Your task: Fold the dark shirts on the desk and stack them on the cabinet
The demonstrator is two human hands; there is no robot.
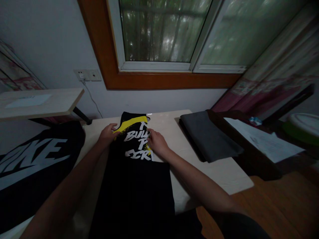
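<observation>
A black T-shirt (137, 186) with a yellow band and white lettering lies partly folded on the pale table, its lower part stretching down toward me. My left hand (107, 134) is closed on the shirt's left edge near the yellow band. On the opposite side, my right hand (158, 143) pinches the right edge beside the white letters. Some of the fingertips are hidden in the dark cloth.
A folded dark grey cloth (208, 134) rests on the table (216, 179) at right. Left is a black garment (37, 166) with large white letters, below a small raised shelf (59, 105). A cable (91, 96) hangs from the wall socket (87, 75). Paper (264, 139) lies farther right.
</observation>
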